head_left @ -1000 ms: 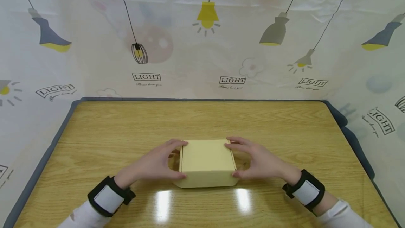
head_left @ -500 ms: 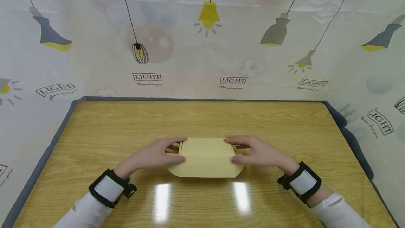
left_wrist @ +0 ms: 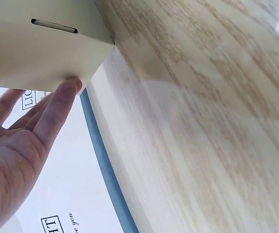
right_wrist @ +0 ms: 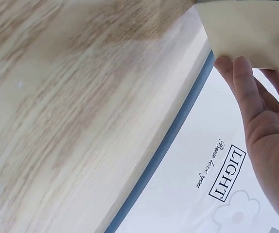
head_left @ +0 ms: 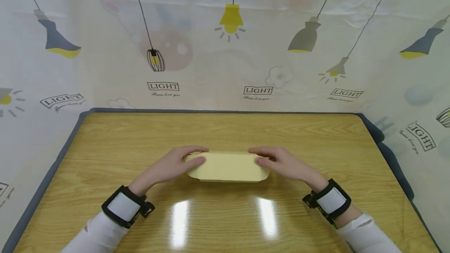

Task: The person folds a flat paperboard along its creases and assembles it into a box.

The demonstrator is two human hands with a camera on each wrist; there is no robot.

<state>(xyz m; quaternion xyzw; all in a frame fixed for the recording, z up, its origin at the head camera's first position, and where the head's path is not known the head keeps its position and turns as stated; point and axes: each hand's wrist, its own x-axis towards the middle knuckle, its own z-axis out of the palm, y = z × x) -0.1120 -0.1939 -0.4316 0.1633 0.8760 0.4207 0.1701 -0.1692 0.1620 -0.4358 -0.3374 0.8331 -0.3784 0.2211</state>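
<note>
A pale yellow cardboard box [head_left: 228,166] stands near the middle of the wooden table, and its broad front flap with rounded corners faces the head camera. My left hand [head_left: 175,163] holds the box's left end, thumb on the flap and fingers reaching behind its far edge. At the right end my right hand [head_left: 283,163] grips it the same way. A side wall with a narrow slot [left_wrist: 54,26] shows in the left wrist view, fingertips touching its edge. In the right wrist view the fingers touch the cardboard's edge [right_wrist: 246,36]. The box's inside is hidden.
The wooden table [head_left: 140,132] has a dark blue-grey edging [head_left: 225,111] along its back and sides. Behind it hangs a white cloth [head_left: 211,61] printed with lamps and the word LIGHT. Both wrists wear black straps [head_left: 127,207].
The front flap has come out and tilted up, covering the view of the flat box top. Both hands have shifted away from the camera, their thumbs moving up with the flap.
</note>
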